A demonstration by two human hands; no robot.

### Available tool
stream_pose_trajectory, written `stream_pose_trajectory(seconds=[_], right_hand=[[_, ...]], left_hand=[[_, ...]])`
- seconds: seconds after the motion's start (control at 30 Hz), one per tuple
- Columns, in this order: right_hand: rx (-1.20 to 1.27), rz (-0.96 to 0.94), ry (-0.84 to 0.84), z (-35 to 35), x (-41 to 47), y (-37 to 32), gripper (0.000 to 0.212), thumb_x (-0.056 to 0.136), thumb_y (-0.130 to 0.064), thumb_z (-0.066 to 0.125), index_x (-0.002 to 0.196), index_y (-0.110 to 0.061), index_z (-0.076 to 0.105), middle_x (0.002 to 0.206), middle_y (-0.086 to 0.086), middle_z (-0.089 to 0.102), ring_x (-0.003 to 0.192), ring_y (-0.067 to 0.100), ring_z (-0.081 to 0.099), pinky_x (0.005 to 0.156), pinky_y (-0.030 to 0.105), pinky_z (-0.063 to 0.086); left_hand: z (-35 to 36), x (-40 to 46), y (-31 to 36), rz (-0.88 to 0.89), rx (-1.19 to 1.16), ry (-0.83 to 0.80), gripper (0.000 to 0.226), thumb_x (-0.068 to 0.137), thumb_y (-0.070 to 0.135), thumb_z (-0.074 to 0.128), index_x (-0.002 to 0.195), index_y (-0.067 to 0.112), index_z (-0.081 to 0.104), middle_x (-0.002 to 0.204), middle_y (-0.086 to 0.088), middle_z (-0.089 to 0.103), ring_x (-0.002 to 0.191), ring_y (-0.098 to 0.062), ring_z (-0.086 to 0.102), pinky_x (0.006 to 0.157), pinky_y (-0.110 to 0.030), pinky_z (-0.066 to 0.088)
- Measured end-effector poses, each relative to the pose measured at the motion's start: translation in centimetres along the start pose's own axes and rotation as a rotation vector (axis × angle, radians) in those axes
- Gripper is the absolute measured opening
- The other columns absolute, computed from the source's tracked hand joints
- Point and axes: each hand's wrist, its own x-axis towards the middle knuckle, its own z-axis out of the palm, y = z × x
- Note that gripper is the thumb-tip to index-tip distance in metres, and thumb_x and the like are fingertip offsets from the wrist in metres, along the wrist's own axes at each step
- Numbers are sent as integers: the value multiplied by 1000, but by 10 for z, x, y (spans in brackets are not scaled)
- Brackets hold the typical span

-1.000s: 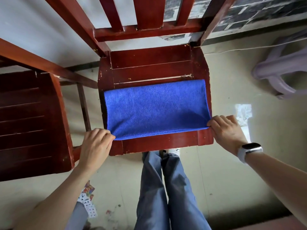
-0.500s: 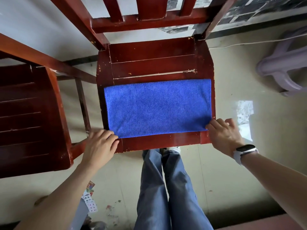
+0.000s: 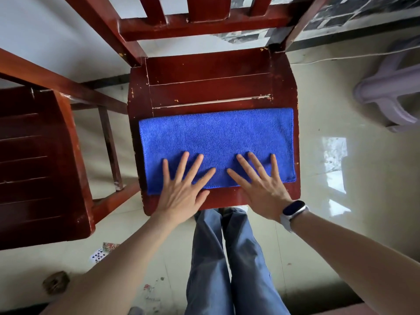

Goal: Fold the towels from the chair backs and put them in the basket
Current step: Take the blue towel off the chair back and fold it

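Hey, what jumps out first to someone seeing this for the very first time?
A bright blue towel lies folded on the front half of a red wooden chair seat. Both hands, left hand and right hand, press flat on its near edge with fingers spread. A smartwatch sits on the right wrist.

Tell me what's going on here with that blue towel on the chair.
A person is folding a blue towel on the seat of a wooden chair. The towel lies flat as a neat rectangle along the front of the seat. Both hands rest on its near edge with fingers spread straight: the left hand toward the towel's left side, the right hand, with a watch on its wrist, toward its right. No basket is in view.
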Motion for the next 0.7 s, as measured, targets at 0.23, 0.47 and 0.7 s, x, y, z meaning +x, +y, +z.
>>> stream_pose_trajectory(seconds=[0.23,0.47,0.7], right_hand=[[-64,-56,-87,7,-40,36,47,88,-34,36,135,-33,43,144,4,42,131,30,41,100,63,34],[66,30,64,-12,-48,54,37,83,-21,41,101,-10,70,117,13,65,108,34,61,98,64,34],[137,200,189,-14,61,4,49,85,-26,41,134,-23,45,140,17,45,129,34,43,102,69,20]], left_hand=[[21,-37,-42,57,53,-39,55,86,50,35,139,37,30,149,-7,32,136,-37,28,104,-66,20],[-5,-40,-51,31,-74,120,35,86,25,44,111,14,65,121,-13,61,117,-32,54,104,-53,31],[-20,49,-15,-186,-75,234,49,86,30,43,134,20,45,144,-15,40,133,-39,35,105,-63,21]])
